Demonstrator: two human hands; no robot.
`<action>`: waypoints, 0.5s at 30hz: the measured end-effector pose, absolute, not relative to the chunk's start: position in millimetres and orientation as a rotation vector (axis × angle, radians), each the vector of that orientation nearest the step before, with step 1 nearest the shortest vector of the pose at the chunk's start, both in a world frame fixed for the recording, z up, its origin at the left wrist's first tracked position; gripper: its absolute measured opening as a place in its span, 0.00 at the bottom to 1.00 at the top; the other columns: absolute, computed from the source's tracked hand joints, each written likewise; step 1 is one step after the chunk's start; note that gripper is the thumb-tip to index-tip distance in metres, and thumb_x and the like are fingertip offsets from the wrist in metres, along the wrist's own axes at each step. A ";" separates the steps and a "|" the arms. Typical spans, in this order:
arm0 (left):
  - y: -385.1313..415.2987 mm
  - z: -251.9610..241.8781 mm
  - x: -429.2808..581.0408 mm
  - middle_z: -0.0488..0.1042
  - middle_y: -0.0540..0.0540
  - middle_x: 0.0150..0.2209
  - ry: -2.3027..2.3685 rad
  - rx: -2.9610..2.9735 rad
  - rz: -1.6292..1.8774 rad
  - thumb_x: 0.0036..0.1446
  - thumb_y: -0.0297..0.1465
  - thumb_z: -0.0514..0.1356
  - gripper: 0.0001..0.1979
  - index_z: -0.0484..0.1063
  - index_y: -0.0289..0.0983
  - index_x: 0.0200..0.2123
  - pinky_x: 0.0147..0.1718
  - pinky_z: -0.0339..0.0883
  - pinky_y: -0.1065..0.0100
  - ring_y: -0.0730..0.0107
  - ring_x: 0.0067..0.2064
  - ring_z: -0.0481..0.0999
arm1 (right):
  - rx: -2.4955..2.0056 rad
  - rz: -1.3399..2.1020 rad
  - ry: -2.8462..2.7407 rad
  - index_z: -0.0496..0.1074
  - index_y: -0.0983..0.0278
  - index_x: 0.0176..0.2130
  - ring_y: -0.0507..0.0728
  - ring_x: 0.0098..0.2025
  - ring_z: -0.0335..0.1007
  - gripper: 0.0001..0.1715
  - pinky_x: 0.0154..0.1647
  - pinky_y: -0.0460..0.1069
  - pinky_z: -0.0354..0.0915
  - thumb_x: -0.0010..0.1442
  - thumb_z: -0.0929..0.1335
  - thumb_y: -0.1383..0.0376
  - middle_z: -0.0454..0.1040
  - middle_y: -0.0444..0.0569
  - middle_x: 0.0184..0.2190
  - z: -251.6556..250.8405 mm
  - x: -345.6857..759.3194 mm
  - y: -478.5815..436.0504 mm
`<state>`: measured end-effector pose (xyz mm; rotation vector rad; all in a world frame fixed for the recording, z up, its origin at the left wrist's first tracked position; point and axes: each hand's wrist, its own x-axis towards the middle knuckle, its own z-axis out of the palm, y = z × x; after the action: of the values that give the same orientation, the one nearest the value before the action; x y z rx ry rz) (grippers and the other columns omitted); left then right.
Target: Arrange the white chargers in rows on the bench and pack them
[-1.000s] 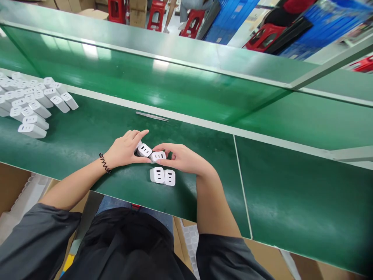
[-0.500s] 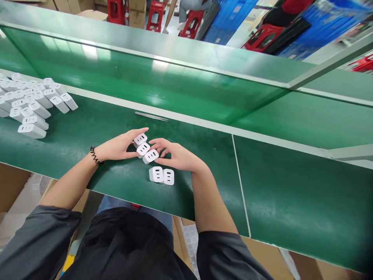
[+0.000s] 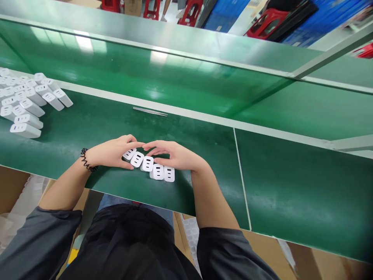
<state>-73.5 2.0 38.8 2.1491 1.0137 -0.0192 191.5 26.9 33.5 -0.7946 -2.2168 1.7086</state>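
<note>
A slanting row of several white USB chargers (image 3: 147, 164) stands on the green bench, their port faces up. At the row's left end my left hand (image 3: 112, 152) grips the end charger (image 3: 129, 154), thumb on the near side and fingers on the far side, partly covering it. My right hand (image 3: 173, 154) is curled at the far side of the row. Its thumb is at the edge of the middle charger, with the other fingers bent behind it. The two hands' index fingertips almost meet above the row. The two right-hand chargers (image 3: 163, 173) stand side by side below my right hand.
A cluster of similar white chargers (image 3: 26, 101) stands at the left of the bench. Metal tweezers (image 3: 150, 112) lie near the bench's back rail (image 3: 192, 116). Beyond the green panel are red stools (image 3: 190, 11) and blue crates (image 3: 225, 15).
Both hands have brought three chargers nearer and to the left, against the other two, so that they now form one row. The camera view has shifted slightly.
</note>
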 end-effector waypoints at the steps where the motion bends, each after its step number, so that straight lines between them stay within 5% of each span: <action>1: 1.2 40.8 -72.8 0.64 0.42 0.57 1.018 2.146 -0.057 0.56 0.40 0.64 0.35 0.59 0.43 0.66 0.44 0.65 0.68 0.62 0.49 0.71 | -0.785 1.717 -2.223 0.68 0.61 0.58 0.55 0.52 0.76 0.24 0.57 0.56 0.73 0.62 0.67 0.66 0.73 0.52 0.57 34.3 191.7 26.7; 5: -0.9 45.0 -72.1 0.66 0.44 0.55 0.996 2.142 -0.150 0.56 0.40 0.65 0.37 0.58 0.44 0.66 0.40 0.63 0.71 0.66 0.44 0.72 | -0.811 1.728 -2.308 0.67 0.60 0.60 0.55 0.53 0.76 0.25 0.56 0.55 0.73 0.64 0.66 0.63 0.73 0.51 0.57 41.2 199.2 28.9; 9: 0.3 42.5 -75.7 0.68 0.45 0.54 0.979 2.179 -0.198 0.56 0.42 0.65 0.37 0.59 0.45 0.66 0.38 0.63 0.72 0.66 0.43 0.73 | -0.935 1.594 -2.525 0.66 0.56 0.63 0.59 0.55 0.73 0.35 0.54 0.55 0.73 0.59 0.72 0.53 0.71 0.50 0.60 55.3 207.9 27.2; 12: -1.0 39.1 -76.3 0.69 0.44 0.56 0.985 2.360 -0.131 0.55 0.49 0.64 0.38 0.60 0.46 0.66 0.48 0.65 0.67 0.58 0.52 0.70 | -1.048 1.365 -2.548 0.67 0.56 0.62 0.62 0.57 0.71 0.39 0.59 0.58 0.69 0.55 0.75 0.51 0.73 0.50 0.59 67.7 218.8 2.7; 15: -3.3 36.0 -72.6 0.66 0.43 0.62 0.984 2.529 0.052 0.56 0.58 0.59 0.41 0.57 0.46 0.67 0.57 0.63 0.59 0.53 0.61 0.65 | -1.201 1.137 -2.179 0.69 0.57 0.60 0.61 0.62 0.68 0.29 0.64 0.59 0.64 0.62 0.71 0.57 0.72 0.51 0.59 71.7 256.3 -54.0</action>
<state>-72.6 -3.3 36.0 2.5291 0.9836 0.0522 256.3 -54.0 71.7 -1.2013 -2.1790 1.1371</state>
